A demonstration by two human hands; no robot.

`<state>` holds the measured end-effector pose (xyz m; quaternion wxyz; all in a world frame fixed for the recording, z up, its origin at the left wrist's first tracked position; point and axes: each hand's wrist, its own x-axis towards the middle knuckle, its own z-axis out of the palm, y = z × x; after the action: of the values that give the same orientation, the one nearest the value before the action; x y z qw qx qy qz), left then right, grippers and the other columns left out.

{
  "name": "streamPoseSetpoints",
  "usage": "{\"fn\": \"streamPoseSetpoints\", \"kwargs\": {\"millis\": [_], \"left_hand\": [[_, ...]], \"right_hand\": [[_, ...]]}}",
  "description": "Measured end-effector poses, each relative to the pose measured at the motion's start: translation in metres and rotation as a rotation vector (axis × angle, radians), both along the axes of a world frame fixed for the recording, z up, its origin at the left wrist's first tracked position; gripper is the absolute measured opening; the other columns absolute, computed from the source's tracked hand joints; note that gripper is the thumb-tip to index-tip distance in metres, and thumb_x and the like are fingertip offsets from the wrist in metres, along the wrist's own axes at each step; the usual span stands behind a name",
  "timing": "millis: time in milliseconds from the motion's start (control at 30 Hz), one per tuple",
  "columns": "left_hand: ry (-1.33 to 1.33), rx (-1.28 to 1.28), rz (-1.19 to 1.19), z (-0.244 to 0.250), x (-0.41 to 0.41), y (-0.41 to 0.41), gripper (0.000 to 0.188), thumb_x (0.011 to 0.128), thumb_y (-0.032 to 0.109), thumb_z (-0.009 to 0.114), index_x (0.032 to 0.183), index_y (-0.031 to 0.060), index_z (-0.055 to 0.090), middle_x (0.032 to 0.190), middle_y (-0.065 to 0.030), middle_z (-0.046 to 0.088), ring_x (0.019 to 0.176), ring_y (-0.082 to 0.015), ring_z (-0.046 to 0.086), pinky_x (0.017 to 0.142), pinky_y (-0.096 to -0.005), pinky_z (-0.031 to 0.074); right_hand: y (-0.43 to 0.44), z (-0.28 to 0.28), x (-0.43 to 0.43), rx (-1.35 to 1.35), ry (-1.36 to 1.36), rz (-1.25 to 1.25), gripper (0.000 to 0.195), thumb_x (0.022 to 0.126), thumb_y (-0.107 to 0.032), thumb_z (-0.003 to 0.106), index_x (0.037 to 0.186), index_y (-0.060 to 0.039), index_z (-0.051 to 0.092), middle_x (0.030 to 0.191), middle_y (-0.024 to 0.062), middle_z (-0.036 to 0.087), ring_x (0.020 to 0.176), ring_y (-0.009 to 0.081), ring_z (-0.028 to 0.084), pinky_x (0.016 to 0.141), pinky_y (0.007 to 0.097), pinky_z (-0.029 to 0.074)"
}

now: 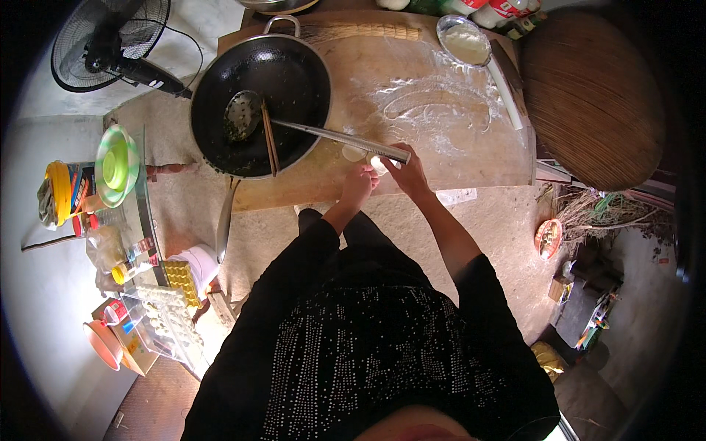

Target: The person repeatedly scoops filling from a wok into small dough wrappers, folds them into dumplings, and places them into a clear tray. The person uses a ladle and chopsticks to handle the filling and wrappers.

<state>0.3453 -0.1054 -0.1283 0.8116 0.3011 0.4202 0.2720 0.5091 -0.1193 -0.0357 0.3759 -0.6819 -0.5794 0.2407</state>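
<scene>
At the near edge of the wooden board (336, 195), my left hand (359, 186) and my right hand (409, 172) meet at a small white dough wrapper (378, 163). My right fingers pinch its right side. My left fingers curl closed against its near side and partly hide it. Another round dough wrapper (353, 152) lies flat just beyond my left hand. The metal handle of a skimmer (242, 114) reaches out of the black wok (298, 71) and ends above my right hand. Wooden chopsticks (270, 140) rest in the wok, with green bits on the skimmer.
Flour (436, 105) dusts the board, with a bowl of flour (466, 44) and a white rolling pin (504, 96) at its far right. A straw brush (364, 32) lies along the back. The wok's long handle (225, 226) juts towards me. Left stands a glass table (146, 220).
</scene>
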Motion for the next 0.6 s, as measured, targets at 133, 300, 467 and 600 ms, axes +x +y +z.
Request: {"fn": "streamPoseSetpoints", "kwargs": {"millis": [133, 300, 467, 600], "left_hand": [[0.044, -0.006, 0.003, 0.017, 0.006, -0.001, 0.026, 0.094, 0.001, 0.038, 0.104, 0.0016, 0.062, 0.085, -0.0033, 0.058, 0.07, -0.014, 0.056, 0.06, -0.0245, 0.047], [0.13, -0.208, 0.03, 0.06, -0.011, -0.003, 0.037, 0.104, 0.033, 0.053, 0.119, 0.0007, 0.061, 0.104, -0.008, 0.065, 0.085, -0.0176, 0.064, 0.076, -0.0274, 0.054], [-0.496, -0.49, 0.114, 0.147, -0.066, -0.013, 0.053, 0.103, 0.041, 0.059, 0.133, -0.0032, 0.058, 0.129, -0.0117, 0.063, 0.109, -0.0197, 0.065, 0.089, -0.0296, 0.055], [-0.01, -0.207, 0.145, 0.179, -0.121, -0.025, 0.043, 0.104, 0.032, 0.058, 0.129, -0.0038, 0.06, 0.122, -0.0103, 0.066, 0.105, -0.0186, 0.067, 0.088, -0.0316, 0.057]], "right_hand": [[-0.031, 0.019, 0.014, -0.015, 0.036, -0.084, 0.018, 0.09, -0.013, 0.074, 0.101, -0.0007, 0.07, 0.093, 0.0131, 0.072, 0.088, 0.0277, 0.071, 0.08, 0.0376, 0.055], [-0.049, 0.054, 0.001, -0.203, 0.187, -0.079, 0.02, 0.092, -0.016, 0.075, 0.101, 0.001, 0.069, 0.086, 0.0098, 0.074, 0.082, 0.0167, 0.07, 0.079, 0.0308, 0.055], [-0.049, 0.079, -0.058, -0.335, 0.49, -0.02, 0.021, 0.094, -0.017, 0.073, 0.102, 0.0018, 0.069, 0.087, 0.0059, 0.072, 0.082, 0.0089, 0.067, 0.075, 0.0274, 0.055], [-0.032, 0.106, -0.103, -0.164, 0.326, 0.186, 0.021, 0.093, -0.012, 0.071, 0.109, 0.0017, 0.068, 0.086, 0.011, 0.07, 0.076, 0.0185, 0.067, 0.071, 0.0297, 0.054]]}}
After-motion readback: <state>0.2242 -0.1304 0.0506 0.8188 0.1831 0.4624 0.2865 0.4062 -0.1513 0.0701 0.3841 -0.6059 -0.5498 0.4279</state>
